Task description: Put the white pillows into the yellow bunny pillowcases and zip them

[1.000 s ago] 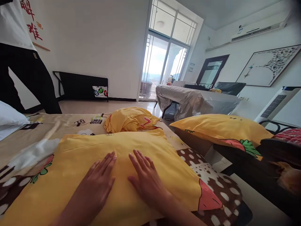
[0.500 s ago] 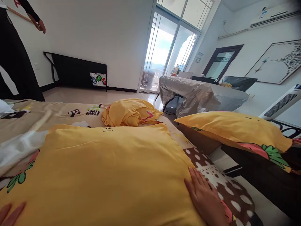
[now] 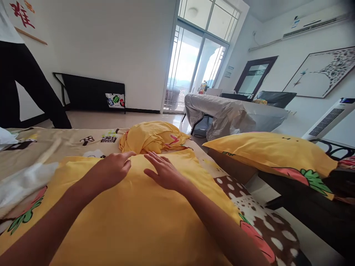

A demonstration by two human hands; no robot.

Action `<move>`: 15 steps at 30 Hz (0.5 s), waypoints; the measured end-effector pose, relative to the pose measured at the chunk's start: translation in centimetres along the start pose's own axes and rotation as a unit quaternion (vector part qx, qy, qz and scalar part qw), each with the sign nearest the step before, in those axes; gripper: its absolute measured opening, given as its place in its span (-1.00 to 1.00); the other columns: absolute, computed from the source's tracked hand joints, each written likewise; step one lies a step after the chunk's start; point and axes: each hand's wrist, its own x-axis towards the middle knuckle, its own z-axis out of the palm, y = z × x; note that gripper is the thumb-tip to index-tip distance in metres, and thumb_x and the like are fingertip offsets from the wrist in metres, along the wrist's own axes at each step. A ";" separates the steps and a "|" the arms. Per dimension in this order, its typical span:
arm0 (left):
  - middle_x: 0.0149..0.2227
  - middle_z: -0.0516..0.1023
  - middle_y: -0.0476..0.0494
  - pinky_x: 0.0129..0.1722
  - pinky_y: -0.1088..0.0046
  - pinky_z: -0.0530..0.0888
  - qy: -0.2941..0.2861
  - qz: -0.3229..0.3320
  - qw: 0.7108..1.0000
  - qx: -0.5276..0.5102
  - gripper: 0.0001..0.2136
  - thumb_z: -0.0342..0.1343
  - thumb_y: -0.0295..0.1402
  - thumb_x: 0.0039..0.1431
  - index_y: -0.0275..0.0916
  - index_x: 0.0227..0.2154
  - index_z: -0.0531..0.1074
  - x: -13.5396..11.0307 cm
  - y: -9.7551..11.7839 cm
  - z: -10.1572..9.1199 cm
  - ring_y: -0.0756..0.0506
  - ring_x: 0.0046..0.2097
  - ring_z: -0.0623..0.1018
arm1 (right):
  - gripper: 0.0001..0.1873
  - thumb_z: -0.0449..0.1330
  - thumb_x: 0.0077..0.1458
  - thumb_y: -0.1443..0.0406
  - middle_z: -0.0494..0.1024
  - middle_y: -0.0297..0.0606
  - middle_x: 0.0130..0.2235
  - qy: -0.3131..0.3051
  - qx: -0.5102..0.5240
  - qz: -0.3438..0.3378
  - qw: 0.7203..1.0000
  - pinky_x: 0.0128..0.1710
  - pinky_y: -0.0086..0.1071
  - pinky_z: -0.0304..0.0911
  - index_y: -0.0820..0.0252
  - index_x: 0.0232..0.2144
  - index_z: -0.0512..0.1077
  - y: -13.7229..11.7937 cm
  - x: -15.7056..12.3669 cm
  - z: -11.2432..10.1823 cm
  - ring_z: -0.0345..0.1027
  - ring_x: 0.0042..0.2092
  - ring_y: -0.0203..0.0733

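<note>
A yellow pillow with red and green strawberry-like prints at its sides lies flat in front of me on the bed. Both my hands are over its far part. My left hand is near the far edge, forefinger stretched and thumb apart, with nothing seen in it; its other fingers are partly hidden. My right hand is beside it, palm down with fingers straight, holding nothing. Whether the palms touch the cloth I cannot tell. Just beyond the far edge sits a crumpled bundle of yellow fabric.
A patterned blanket covers the bed. At right, another yellow pillow rests on a dark surface. A person in black trousers stands at far left. Behind are a plastic-covered table, a folded black frame and a glass door.
Both hands have moved from the pillow's near left and right sides to its far middle, close together. The view has tilted up slightly, and the standing person has shifted to the right.
</note>
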 end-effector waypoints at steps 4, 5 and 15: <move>0.24 0.27 -0.33 0.24 0.15 0.16 -0.042 0.023 0.998 0.048 -0.45 -0.29 -0.19 0.21 -0.40 0.12 0.31 4.5 -2.5 5.1 -0.25 0.28 0.22 | -0.38 -0.21 0.29 -0.04 0.04 -0.25 0.34 -0.083 0.022 0.075 0.993 0.29 -0.15 -0.20 0.05 0.28 0.07 4.2 4.1 3.2 -0.18 0.35 -0.20; 0.23 0.28 -0.33 0.24 0.15 0.17 -0.048 0.008 0.997 0.052 -0.43 -0.32 -0.17 0.21 -0.41 0.11 0.32 5.0 -3.7 6.3 -0.24 0.27 0.23 | -0.38 -0.23 0.29 -0.04 0.07 -0.26 0.33 -0.106 0.013 0.117 0.987 0.29 -0.16 -0.19 0.05 0.27 0.09 6.3 3.8 3.7 -0.15 0.35 -0.20; 0.19 0.36 -0.16 0.21 -0.01 0.17 -0.087 -0.130 0.985 0.072 -0.40 -0.36 0.00 0.20 -0.15 0.11 0.36 6.6 -11.8 6.2 -0.31 0.20 0.33 | -0.45 -0.22 0.30 0.17 0.03 -0.09 0.34 -0.146 -0.109 0.353 0.918 0.23 0.01 -0.15 0.21 0.26 0.12 21.0 -3.9 2.1 -0.13 0.34 -0.05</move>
